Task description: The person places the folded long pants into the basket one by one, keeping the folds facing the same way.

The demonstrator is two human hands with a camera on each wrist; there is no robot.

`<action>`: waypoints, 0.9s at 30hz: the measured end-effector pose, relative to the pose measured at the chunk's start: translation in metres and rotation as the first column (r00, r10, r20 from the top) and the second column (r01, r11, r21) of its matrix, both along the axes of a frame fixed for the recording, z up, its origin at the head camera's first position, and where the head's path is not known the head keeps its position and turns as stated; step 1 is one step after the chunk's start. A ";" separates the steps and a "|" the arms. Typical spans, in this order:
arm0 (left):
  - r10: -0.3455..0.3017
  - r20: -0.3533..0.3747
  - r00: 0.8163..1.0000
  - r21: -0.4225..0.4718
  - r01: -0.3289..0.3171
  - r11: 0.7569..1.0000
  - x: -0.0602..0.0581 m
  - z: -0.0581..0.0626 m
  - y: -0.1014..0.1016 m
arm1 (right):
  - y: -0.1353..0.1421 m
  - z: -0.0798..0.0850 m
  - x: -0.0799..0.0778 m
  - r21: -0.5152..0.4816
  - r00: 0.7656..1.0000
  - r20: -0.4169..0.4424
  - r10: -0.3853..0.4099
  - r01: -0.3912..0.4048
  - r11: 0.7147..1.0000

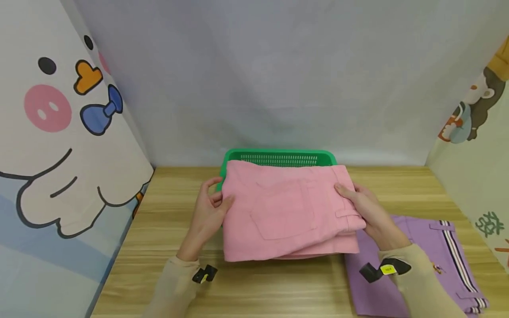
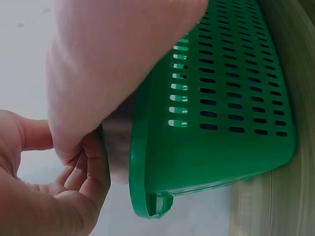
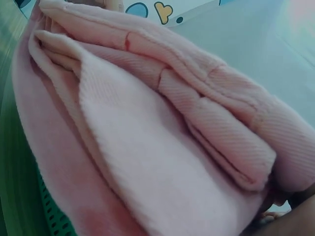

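Observation:
Folded pink pants (image 1: 282, 207) with a back pocket and belt loops are held up between both hands in the head view. My left hand (image 1: 208, 216) grips their left edge, thumb on top and fingers beneath. At the opposite edge, my right hand (image 1: 367, 212) pinches the waistband side with its thumb on top. Behind and below the pants stands a green plastic basket (image 1: 278, 151), its front largely covered by them. The left wrist view shows the basket's slotted wall (image 2: 221, 147) close beside the left fingers. Folded pink layers (image 3: 157, 132) fill the right wrist view.
Purple folded pants (image 1: 381, 282) with striped trim lie on the wooden table (image 1: 159, 247) at the right, partly under my right forearm. A pale curtain (image 1: 278, 88) rises behind the basket. Cartoon-printed panels (image 1: 51, 176) stand at both sides.

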State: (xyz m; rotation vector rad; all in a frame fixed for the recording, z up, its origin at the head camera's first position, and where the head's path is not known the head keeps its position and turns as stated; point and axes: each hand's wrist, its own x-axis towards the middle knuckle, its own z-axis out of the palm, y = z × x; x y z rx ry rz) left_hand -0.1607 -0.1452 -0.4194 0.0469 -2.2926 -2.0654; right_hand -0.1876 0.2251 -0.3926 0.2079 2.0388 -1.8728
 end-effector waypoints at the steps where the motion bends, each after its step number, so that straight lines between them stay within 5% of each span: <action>1: -0.004 0.003 1.000 -0.004 0.004 1.000 -0.001 0.000 0.000 | 0.000 0.001 -0.001 -0.001 1.000 0.000 0.000 0.000 1.000; 10: -0.045 -0.003 0.999 0.039 0.045 0.998 -0.012 0.001 0.004 | -0.002 0.005 -0.012 -0.043 1.000 0.019 -0.014 0.014 0.999; 14: -0.080 -0.042 0.996 -0.018 0.079 0.997 -0.017 0.000 0.005 | -0.003 0.004 -0.015 -0.096 1.000 0.018 0.019 -0.017 0.995; 20: -0.068 -0.037 0.997 -0.077 0.065 0.995 -0.024 -0.006 0.004 | -0.005 0.000 -0.019 -0.036 0.997 -0.030 0.066 -0.067 0.997; 27: -0.205 -0.010 0.979 -0.122 0.202 0.972 -0.032 -0.009 0.001 | -0.010 -0.007 -0.026 0.047 0.998 -0.054 0.044 -0.041 0.998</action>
